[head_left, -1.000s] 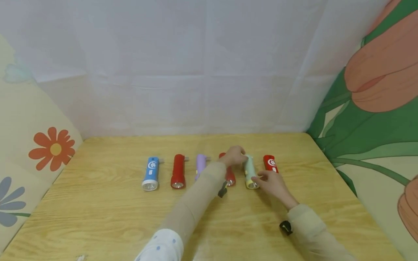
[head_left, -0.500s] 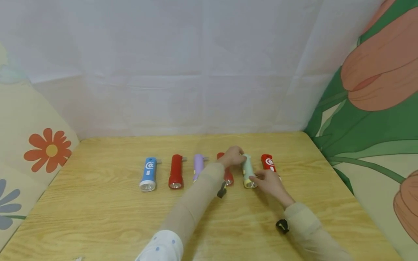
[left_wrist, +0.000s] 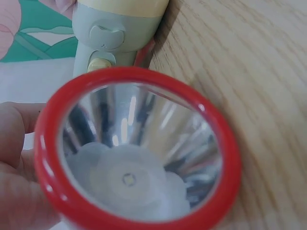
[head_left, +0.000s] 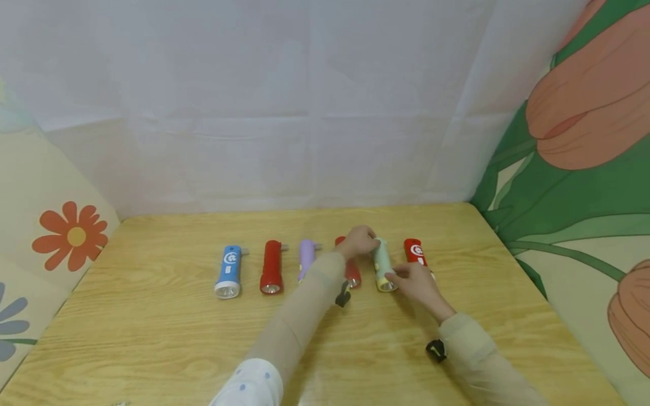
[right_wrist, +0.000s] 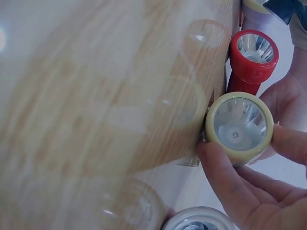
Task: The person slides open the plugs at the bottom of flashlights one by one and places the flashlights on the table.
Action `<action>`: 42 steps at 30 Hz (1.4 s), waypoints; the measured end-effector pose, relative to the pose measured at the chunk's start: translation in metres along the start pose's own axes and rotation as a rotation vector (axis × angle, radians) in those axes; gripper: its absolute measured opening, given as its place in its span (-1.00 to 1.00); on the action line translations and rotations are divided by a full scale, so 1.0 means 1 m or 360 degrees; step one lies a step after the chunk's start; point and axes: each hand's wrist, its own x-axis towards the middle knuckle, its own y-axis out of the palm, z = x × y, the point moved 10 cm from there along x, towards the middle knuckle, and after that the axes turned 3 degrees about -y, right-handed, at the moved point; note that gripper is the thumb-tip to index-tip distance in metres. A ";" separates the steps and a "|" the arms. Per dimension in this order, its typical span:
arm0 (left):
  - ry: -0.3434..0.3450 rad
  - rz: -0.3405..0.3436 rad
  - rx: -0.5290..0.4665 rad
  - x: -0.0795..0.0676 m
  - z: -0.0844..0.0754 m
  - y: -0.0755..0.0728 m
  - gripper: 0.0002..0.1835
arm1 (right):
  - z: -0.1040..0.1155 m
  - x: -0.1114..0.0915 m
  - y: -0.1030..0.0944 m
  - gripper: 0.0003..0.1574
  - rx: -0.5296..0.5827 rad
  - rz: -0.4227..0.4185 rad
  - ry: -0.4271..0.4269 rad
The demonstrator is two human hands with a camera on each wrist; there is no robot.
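A mint-green flashlight (head_left: 383, 264) with a pale yellow head lies on the table, lens toward me. My left hand (head_left: 358, 241) holds its tail end, reaching over a red flashlight (head_left: 352, 274). That red flashlight's lens rim (left_wrist: 230, 163) fills much of the left wrist view and hides part of the hand. My right hand (head_left: 417, 283) pinches the green flashlight's head; in the right wrist view, thumb and fingers (right_wrist: 223, 177) sit on either side of the yellow rim (right_wrist: 211, 127). Right of it lies a red flashlight with a white emblem (head_left: 414, 248), partly behind my right hand.
Further left in the row lie a purple flashlight (head_left: 307, 255), partly under my left forearm, a red one (head_left: 271, 268) and a blue one with a white head (head_left: 229, 270). A white cloth (head_left: 228, 113) hangs behind the wooden table (head_left: 167, 327); flower-patterned panels flank it.
The head view has turned slightly, so everything sits a little further left in it. Both hands stay on the green flashlight, and the row keeps its arrangement.
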 end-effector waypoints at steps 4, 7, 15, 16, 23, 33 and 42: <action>-0.0057 -0.0013 -0.0022 -0.016 -0.011 -0.009 -0.71 | 0.000 0.000 0.001 -0.71 0.0022 0.0004 -0.0009; -0.0043 -0.0037 -0.0020 -0.025 -0.016 -0.014 -0.71 | 0.001 0.000 0.002 -0.71 0.0044 0.0001 -0.0014; 0.0010 -0.0064 -0.0005 -0.028 -0.023 -0.021 -0.71 | 0.002 0.001 0.002 -0.67 0.0074 -0.0016 -0.0046; 0.0008 -0.0069 -0.0016 -0.028 -0.023 -0.022 -0.71 | 0.002 0.001 0.002 -0.67 0.0067 -0.0020 -0.0055; 0.0047 -0.0134 -0.0081 -0.027 -0.025 -0.029 -0.73 | 0.003 0.003 0.004 -0.65 0.0112 -0.0032 -0.0077; 0.0141 -0.0187 -0.0221 -0.027 -0.032 -0.040 -0.79 | 0.004 0.007 0.001 -0.59 0.0108 -0.0063 -0.0101; 0.0179 -0.0280 -0.0305 -0.027 -0.032 -0.046 -0.85 | 0.002 0.007 0.003 -0.51 0.0148 -0.0037 -0.0058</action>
